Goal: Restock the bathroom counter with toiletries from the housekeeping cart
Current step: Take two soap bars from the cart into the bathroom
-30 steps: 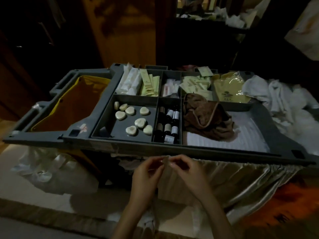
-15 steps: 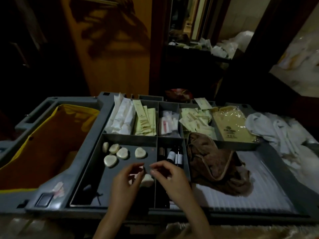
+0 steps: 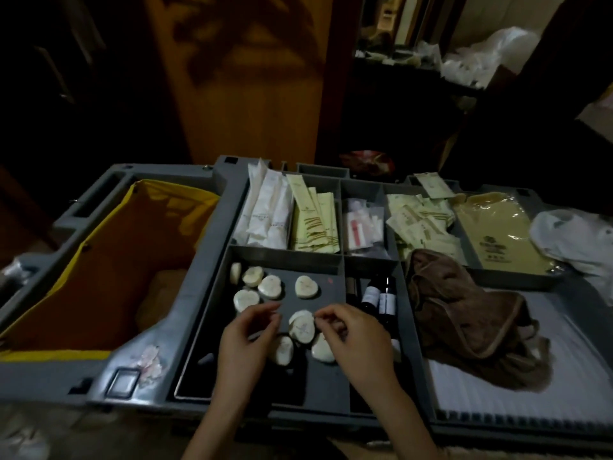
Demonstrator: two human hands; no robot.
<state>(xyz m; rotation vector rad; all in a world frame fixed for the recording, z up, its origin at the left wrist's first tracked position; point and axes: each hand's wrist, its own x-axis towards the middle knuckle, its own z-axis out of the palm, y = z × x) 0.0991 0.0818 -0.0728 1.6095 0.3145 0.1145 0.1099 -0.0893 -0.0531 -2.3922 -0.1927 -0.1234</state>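
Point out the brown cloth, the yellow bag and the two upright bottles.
brown cloth (image 3: 464, 313): head view, middle of its crumpled heap.
yellow bag (image 3: 109, 280): head view, inner lining.
bottles (image 3: 386, 302): head view, label of the right-hand one.

Both bare forearms reach up from the bottom edge and angle toward each other, the hands meeting near the middle. The left hand (image 3: 247, 336) is palm-down with its wrist bent slightly, fingers curled loosely and the thumb and forefinger tips drawn close together in a light pinching grip. The right hand (image 3: 353, 336) mirrors it, knuckles up, thumb and forefinger tips nearly touching at its left side, the other fingers folded under. The fingertips of the two hands are near each other but apart. Whether either pinch holds anything cannot be told.
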